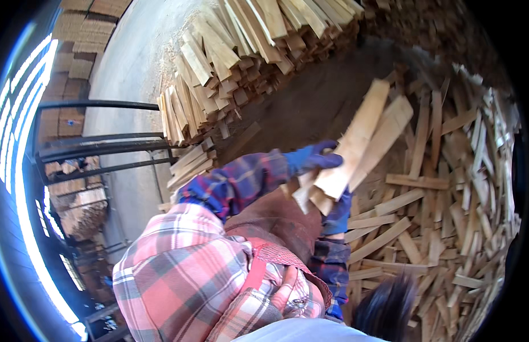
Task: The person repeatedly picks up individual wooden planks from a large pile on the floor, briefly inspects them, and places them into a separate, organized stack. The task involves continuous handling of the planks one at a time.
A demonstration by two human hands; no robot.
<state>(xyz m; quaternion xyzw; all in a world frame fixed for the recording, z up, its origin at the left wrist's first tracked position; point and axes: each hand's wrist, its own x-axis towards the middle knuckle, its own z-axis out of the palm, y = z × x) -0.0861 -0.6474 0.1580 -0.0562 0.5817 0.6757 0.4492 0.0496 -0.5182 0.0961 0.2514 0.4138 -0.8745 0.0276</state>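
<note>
Several pale wooden slats [355,145] are bunched in front of my body, their long ends angled up and to the right. My left hand [313,159], in a blue glove, is closed on the bundle from its left side, with the fingers over the edge of the upper slat. Shorter slat ends stick out below that hand. My right hand [338,214], also in a blue glove, bears the slats from beneath and is closed against them; most of its fingers are hidden behind the wood. Plaid sleeves cover both forearms.
A big stack of slats [236,51] lies ahead, with a smaller bunch [191,165] at its near left. Loose slats [435,228] spread in a heap on the right. Dark metal bars [104,139] stand at the left, before stacked wood [76,211].
</note>
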